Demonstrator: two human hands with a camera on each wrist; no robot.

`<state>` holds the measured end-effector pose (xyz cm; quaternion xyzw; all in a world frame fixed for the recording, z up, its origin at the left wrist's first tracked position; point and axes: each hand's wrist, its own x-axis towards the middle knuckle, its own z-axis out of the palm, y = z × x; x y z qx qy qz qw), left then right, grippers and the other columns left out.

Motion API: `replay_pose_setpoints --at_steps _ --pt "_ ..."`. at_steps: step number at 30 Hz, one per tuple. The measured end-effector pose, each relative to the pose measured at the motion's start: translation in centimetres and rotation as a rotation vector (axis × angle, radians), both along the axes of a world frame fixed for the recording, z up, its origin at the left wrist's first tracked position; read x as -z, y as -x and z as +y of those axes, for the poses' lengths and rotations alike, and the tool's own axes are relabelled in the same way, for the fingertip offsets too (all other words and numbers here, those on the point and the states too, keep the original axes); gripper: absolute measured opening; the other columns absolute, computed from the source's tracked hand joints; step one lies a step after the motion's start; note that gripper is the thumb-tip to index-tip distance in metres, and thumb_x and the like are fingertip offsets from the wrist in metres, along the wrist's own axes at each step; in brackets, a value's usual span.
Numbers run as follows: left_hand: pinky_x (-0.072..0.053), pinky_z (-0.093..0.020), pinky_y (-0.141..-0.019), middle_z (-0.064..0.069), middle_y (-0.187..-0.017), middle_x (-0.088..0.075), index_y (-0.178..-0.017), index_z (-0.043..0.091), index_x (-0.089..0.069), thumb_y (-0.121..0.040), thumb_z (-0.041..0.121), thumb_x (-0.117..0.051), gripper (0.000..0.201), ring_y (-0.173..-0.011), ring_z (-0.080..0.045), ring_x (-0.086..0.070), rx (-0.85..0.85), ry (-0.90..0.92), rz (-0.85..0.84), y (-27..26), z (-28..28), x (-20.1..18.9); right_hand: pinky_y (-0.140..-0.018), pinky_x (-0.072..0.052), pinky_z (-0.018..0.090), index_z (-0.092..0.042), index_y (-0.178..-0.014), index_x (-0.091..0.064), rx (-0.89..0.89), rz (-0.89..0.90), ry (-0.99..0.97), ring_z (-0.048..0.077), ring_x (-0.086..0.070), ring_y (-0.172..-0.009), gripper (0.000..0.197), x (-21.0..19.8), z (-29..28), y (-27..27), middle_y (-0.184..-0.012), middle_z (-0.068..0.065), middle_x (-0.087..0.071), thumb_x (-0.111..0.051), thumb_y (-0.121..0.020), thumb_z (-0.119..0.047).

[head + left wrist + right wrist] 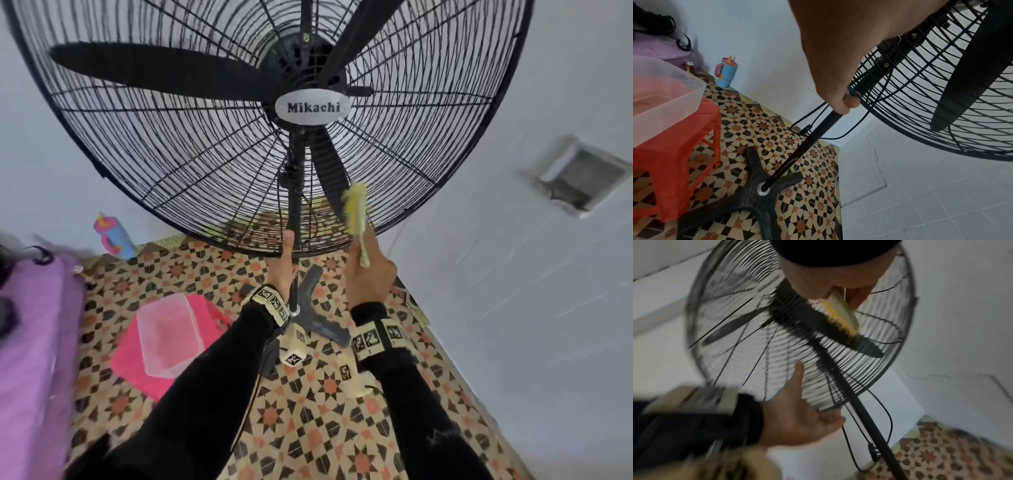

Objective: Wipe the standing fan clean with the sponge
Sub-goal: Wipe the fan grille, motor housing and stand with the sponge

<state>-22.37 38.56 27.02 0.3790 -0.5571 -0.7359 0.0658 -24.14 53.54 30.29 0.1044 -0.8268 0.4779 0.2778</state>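
— Where is the sponge [356,219]?

— Pinched in the right hand [368,274], its yellow face against the lower front grille of the black Mikachi standing fan [313,108], just right of the pole.

— And the left hand [284,267]?

— Fingers curled round the bottom rim of the grille beside the pole [797,154], thumb pointing up.

— Anything nearby?

— A clear plastic tub [168,334] on a pink stool [128,359], on the patterned floor [308,428].

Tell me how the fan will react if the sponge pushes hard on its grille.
The standing fan is probably top-heavy, a big head on a thin pole, so it may sway. The left hand gripping the grille rim likely steadies it. Thin wires may flex.
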Motion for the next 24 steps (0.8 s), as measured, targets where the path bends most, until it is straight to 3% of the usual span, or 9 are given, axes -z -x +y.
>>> replay_pose_setpoints --at_steps 2,4,8,11,13,15,18,21,24 --pt "-0.047 -0.045 -0.112 -0.029 -0.139 -0.057 -0.148 -0.005 -0.046 -0.053 0.099 -0.055 0.141 -0.128 -0.042 -0.059 0.011 -0.050 0.036 0.1 0.0 -0.3 -0.041 -0.040 0.008 -0.020 -0.139 -0.059 -0.199 0.041 -0.110 -0.003 -0.037 -0.040 0.040 0.2 -1.0 -0.8 -0.061 -0.005 -0.061 -0.058 -0.099 -0.024" --pt "-0.039 -0.049 -0.119 -0.032 -0.152 -0.042 -0.152 -0.009 -0.038 -0.058 0.093 -0.053 0.139 -0.139 -0.045 -0.047 0.028 -0.080 0.067 -0.1 0.1 -0.6 -0.045 -0.038 0.010 -0.022 -0.141 -0.055 -0.272 0.113 -0.159 -0.003 -0.036 -0.041 0.043 -0.3 -1.2 -1.0 -0.064 -0.001 -0.065 -0.053 -0.099 -0.024" --pt "-0.034 -0.061 -0.114 -0.035 -0.151 -0.036 -0.154 -0.007 -0.033 -0.052 0.103 -0.055 0.151 -0.136 -0.054 -0.040 -0.016 -0.060 0.074 0.3 -0.1 0.7 -0.055 -0.036 0.003 -0.023 -0.142 -0.058 0.057 0.114 -0.060 0.006 -0.047 -0.047 0.043 -2.3 -0.8 0.3 -0.068 -0.004 -0.065 -0.048 -0.101 -0.034" --pt "-0.033 -0.070 -0.109 -0.041 -0.146 -0.037 -0.151 -0.015 -0.025 -0.046 0.109 -0.053 0.165 -0.132 -0.062 -0.039 -0.038 -0.034 -0.035 1.9 -0.4 3.2 -0.046 -0.050 0.022 -0.028 -0.147 -0.049 -0.053 0.116 -0.164 0.012 -0.052 -0.044 0.045 -2.5 -1.7 -0.3 -0.065 0.001 -0.065 -0.051 -0.103 -0.030" --pt "-0.039 -0.069 -0.109 -0.039 -0.142 -0.047 -0.152 -0.011 -0.033 -0.045 0.110 -0.051 0.162 -0.128 -0.059 -0.047 -0.049 -0.023 -0.068 2.7 -0.5 4.9 -0.041 -0.046 0.025 -0.024 -0.143 -0.055 -0.122 0.164 -0.177 0.015 -0.048 -0.040 0.046 -2.6 -1.8 -0.4 -0.058 -0.001 -0.060 -0.061 -0.098 -0.018" --pt "-0.044 -0.059 -0.113 -0.024 -0.139 -0.062 -0.156 0.004 -0.040 -0.042 0.111 -0.050 0.157 -0.128 -0.044 -0.059 -0.067 -0.094 -0.100 2.8 -0.7 5.5 -0.040 -0.043 0.026 -0.017 -0.137 -0.063 -0.137 0.179 -0.173 0.018 -0.046 -0.040 0.043 -3.2 -1.7 -0.6 -0.057 0.001 -0.059 -0.065 -0.094 -0.012" --pt "-0.045 -0.047 -0.112 -0.012 -0.138 -0.063 -0.158 0.013 -0.036 -0.037 0.112 -0.049 0.157 -0.122 -0.027 -0.062 -0.090 -0.150 -0.132 2.1 -0.3 2.9 -0.038 -0.043 0.027 -0.014 -0.132 -0.067 -0.104 0.161 -0.164 0.018 -0.045 -0.039 0.039 -4.4 -2.0 -1.1 -0.051 0.002 -0.055 -0.068 -0.093 -0.011" --pt "-0.051 -0.035 -0.087 -0.009 -0.106 -0.064 -0.132 0.016 -0.057 -0.044 0.107 -0.054 0.127 -0.091 -0.021 -0.062 -0.106 -0.183 -0.071 1.1 0.4 0.1 -0.037 -0.042 0.025 -0.015 -0.129 -0.069 -0.112 0.163 -0.172 0.016 -0.044 -0.037 0.036 -5.4 -2.1 -1.4 -0.052 -0.005 -0.051 -0.066 -0.093 -0.015" --pt "-0.050 -0.038 -0.088 -0.011 -0.094 -0.063 -0.111 0.014 -0.066 -0.026 0.107 -0.061 0.126 -0.084 -0.029 -0.062 -0.099 -0.254 -0.034 1.1 0.3 0.0 -0.041 -0.045 0.026 -0.017 -0.127 -0.069 -0.128 0.157 -0.200 0.016 -0.046 -0.041 0.034 -6.7 -2.2 -1.2 -0.054 -0.003 -0.055 -0.060 -0.095 -0.024"
